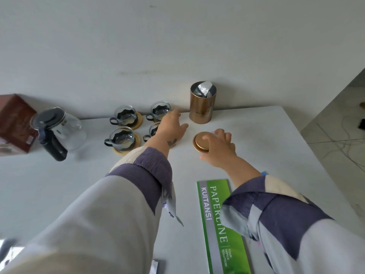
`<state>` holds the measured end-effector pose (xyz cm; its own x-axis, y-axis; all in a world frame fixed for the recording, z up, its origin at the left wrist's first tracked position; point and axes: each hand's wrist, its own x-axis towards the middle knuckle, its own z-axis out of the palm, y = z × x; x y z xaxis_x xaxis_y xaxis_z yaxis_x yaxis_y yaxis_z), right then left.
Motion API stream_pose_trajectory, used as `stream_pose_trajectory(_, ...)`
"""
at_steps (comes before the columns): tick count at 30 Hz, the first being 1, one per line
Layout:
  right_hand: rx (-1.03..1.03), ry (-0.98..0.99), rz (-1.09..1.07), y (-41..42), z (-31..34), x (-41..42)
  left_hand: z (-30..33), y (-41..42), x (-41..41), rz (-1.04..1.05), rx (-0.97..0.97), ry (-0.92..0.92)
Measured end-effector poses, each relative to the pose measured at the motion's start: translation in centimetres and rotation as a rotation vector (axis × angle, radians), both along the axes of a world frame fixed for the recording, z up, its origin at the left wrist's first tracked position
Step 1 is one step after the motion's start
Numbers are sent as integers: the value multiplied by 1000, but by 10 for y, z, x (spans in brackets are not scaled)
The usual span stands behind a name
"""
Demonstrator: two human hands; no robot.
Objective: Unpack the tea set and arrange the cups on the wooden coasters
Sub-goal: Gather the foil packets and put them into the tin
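Fingers of the right hand curl round the round gold lid on the white table, the left hand reaches flat over four glass cups on wooden coasters by the wall, and bare table runs to the right edge.

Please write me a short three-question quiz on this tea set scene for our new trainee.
1. True or false: the copper canister by the wall has its lid on.
2. How many glass cups can be seen on wooden coasters?
3. Which hand rests on the copper lid: A left, B right?

Key:
1. False; it stands open with a foil bag showing.
2. Four; one is partly hidden behind the left hand.
3. B; the right hand holds it.
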<state>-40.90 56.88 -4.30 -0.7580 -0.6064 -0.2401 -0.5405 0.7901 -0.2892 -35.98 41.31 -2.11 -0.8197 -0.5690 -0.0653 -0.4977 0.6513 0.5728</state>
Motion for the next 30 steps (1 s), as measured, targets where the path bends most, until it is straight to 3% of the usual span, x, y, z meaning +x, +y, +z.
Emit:
stream_pose_trajectory(4,85,-87,23,3,19,56,11,7,77,-23,-25,-22)
stream_pose_trajectory(9,38,-156,27,3,24,153,10,9,189,-53,-72,-78)
stream_pose_trajectory(19,188,-250,-151,9,-16,332,-40,4,413,-47,-120,-283)
stream_pose_trajectory(25,207,-168,-195,9,-39,373,-69,18,466,-139,-157,-390)
stream_pose_trajectory(30,114,-119,-166,-9,-46,384,-85,25,468,-73,-173,-296)
